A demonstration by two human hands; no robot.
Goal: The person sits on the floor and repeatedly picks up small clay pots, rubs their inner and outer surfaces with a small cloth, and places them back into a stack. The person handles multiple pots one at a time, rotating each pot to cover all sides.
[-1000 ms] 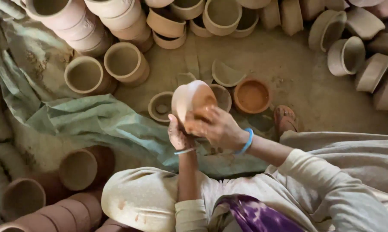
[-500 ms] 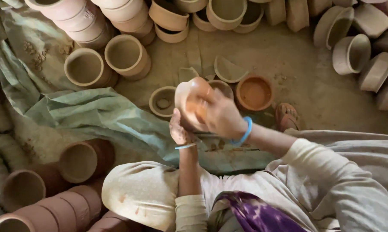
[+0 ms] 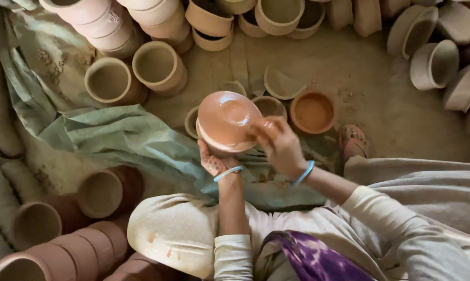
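From the head view, my left hand cups a round clay bowl from below, fingers curled up around its near side so the bowl sits tilted, its base turned toward the camera. My right hand presses against the bowl's right edge, fingers closed on something small and orange-brown (a rag or a lump, I cannot tell which) that touches the wet-looking surface. The bowl is held in the air above a green cloth, in the middle of the scene, just near of a small dish of red-brown slip on the dirt floor.

I judge the step in hand to be coating or smoothing the bowl's outside: the surface already looks evenly coloured and glossy. The next move would call for turning the bowl in the left palm so an untreated part meets the right fingers, keeping the grip light.

Unfired pots stand far left; darker pots lie near left. A sandalled foot rests at right.
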